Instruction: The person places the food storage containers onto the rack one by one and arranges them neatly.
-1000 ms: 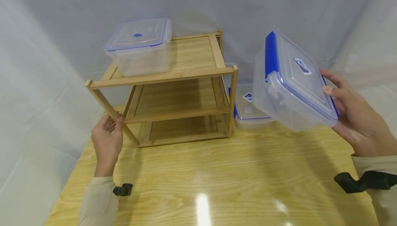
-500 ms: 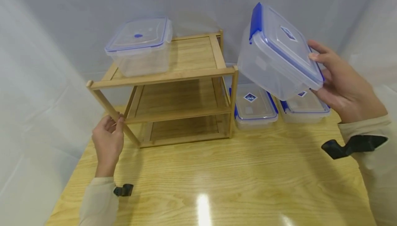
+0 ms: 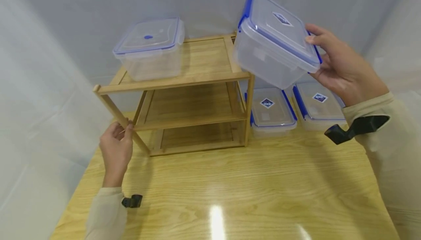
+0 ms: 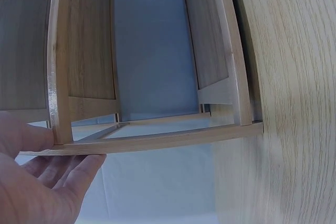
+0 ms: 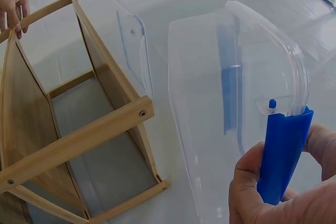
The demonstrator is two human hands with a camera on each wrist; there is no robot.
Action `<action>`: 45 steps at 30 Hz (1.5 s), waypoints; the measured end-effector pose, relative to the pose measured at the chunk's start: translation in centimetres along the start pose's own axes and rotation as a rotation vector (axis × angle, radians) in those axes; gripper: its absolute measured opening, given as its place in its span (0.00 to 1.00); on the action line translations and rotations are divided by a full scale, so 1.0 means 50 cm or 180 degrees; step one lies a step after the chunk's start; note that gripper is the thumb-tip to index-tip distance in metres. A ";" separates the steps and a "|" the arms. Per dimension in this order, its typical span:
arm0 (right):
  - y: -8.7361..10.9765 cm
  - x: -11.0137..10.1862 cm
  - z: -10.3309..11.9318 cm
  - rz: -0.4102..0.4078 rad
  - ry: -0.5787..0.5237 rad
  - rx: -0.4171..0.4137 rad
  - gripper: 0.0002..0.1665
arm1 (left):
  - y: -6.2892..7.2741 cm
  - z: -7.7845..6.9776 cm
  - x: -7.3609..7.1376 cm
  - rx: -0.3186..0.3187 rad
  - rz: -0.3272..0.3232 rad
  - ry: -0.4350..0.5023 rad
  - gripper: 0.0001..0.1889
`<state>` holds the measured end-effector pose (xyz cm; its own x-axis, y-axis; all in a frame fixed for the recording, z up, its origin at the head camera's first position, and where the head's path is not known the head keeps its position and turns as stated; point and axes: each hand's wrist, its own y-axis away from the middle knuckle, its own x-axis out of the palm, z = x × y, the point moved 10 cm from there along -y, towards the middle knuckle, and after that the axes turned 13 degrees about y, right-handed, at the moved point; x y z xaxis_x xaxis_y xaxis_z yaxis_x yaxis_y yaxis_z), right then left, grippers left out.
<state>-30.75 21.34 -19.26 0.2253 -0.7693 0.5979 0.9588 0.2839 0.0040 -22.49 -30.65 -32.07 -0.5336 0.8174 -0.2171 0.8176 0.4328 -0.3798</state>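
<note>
My right hand [image 3: 342,62] grips one side of a clear plastic food container [image 3: 273,49] with blue side clips, its thumb on the lid. The container is tilted in the air, over the right end of a three-tier wooden shelf rack [image 3: 171,83]. In the right wrist view the fingers and thumb clasp the blue clip [image 5: 283,153]. My left hand [image 3: 116,148] pinches the rack's left front post at the middle tier; the left wrist view has the thumb on one side of the post [image 4: 173,141] and fingers on the other. Another lidded container [image 3: 152,62] sits on the top tier's left.
Two more lidded containers, one beside the rack [image 3: 273,110] and one farther right [image 3: 319,104], stand on the wooden table [image 3: 204,185]. The right forearm partly covers the farther one. A pale sheet [image 3: 207,6] hangs behind the rack.
The right hand has carried the tilted container up and left, from above the table to the rack's top right corner. The left hand stays on the post.
</note>
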 end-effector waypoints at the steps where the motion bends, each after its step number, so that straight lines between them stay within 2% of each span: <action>1: -0.007 0.006 0.002 -0.0012 0.0026 -0.0006 0.35 | -0.001 0.000 0.000 0.0003 0.0002 0.0011 0.16; 6: -0.041 0.031 0.003 -0.0102 0.0067 0.0082 0.36 | -0.001 -0.001 -0.001 0.0009 0.0007 0.0003 0.16; 12: -0.072 0.048 0.001 -0.0302 0.0375 0.0197 0.34 | -0.001 0.002 -0.004 -0.0035 -0.0008 -0.0014 0.16; 22: -0.122 0.083 -0.001 -0.0408 0.0719 0.0282 0.34 | -0.003 -0.002 -0.006 -0.0026 -0.0028 0.0018 0.15; 29: -0.142 0.097 -0.005 -0.0481 0.0984 0.0273 0.32 | 0.000 -0.001 -0.009 -0.0044 -0.0034 -0.0003 0.15; 38: -0.160 0.113 -0.020 -0.0561 0.0985 0.0385 0.32 | 0.002 -0.001 -0.011 -0.0051 -0.0044 -0.0029 0.15; 45: -0.172 0.125 -0.021 -0.0556 0.1194 0.0361 0.30 | 0.003 -0.006 -0.010 -0.0026 -0.0038 -0.0019 0.16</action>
<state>-37.42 13.47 -16.39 0.1285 -0.9603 0.2475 0.9678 0.1759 0.1801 -22.03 -30.88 -31.76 -0.5446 0.8099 -0.2181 0.8129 0.4456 -0.3750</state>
